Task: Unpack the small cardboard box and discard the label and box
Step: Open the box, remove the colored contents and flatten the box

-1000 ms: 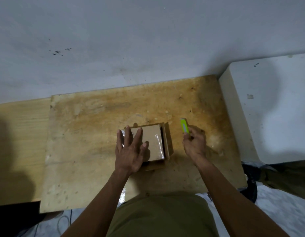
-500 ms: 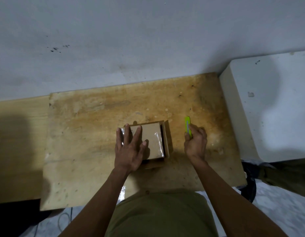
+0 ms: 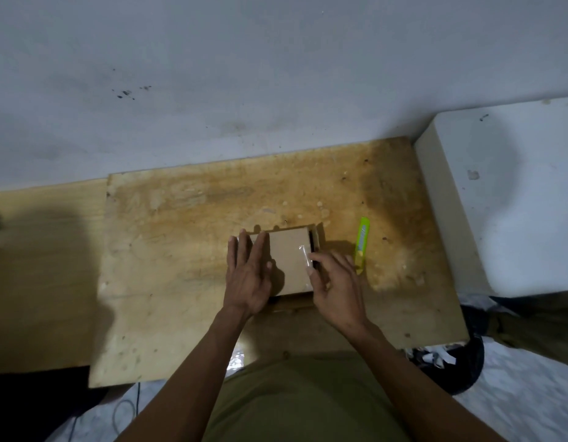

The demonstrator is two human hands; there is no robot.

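Observation:
A small brown cardboard box (image 3: 289, 256) lies flat in the middle of the stained wooden board (image 3: 180, 250). My left hand (image 3: 249, 275) rests palm down on the box's left part, fingers spread. My right hand (image 3: 335, 283) is at the box's right edge, its fingertips touching a strip of clear tape (image 3: 305, 258) that sticks up there. A narrow flap of the box stands open along the right side. A lime-green utility knife (image 3: 361, 242) lies loose on the board just right of the box.
A white block (image 3: 505, 199) borders the board on the right and a grey wall stands behind. A lower wooden surface (image 3: 43, 266) extends to the left. A dark bag with crumpled paper (image 3: 451, 358) sits at the lower right.
My right hand has let go of the green knife, which now lies on the board, and has moved left onto the box's right edge. The left hand stays on the box.

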